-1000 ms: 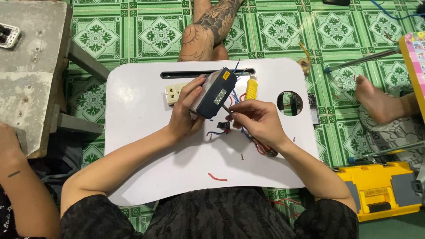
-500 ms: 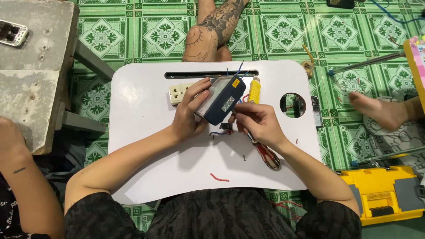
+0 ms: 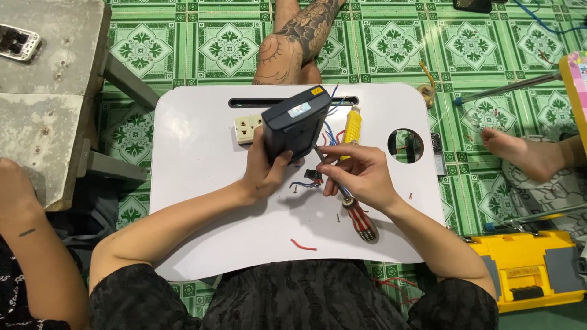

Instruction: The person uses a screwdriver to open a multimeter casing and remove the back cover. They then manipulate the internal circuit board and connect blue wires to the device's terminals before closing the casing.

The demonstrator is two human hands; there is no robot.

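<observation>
My left hand [image 3: 264, 172] grips a dark blue-grey box-shaped device [image 3: 296, 122] with coloured wires trailing from it, holding it tilted above the white lap table [image 3: 195, 183]. My right hand [image 3: 359, 176] holds a screwdriver [image 3: 350, 201] with a red striped handle; its shaft points up toward the lower edge of the device. Loose blue and red wires and a small dark part [image 3: 309, 178] lie on the table between my hands.
A beige wall socket [image 3: 247, 129] and a yellow-handled tool [image 3: 351, 126] lie on the table, with a red wire scrap [image 3: 303, 245] and small screws. A tattooed leg [image 3: 295, 43], another person's foot [image 3: 520, 153], a yellow toolbox [image 3: 532, 269] and a concrete bench [image 3: 49, 91] surround it.
The dark device has been turned and lifted in my left hand, its broad face now toward the camera. My right hand shifted the screwdriver tip up against it.
</observation>
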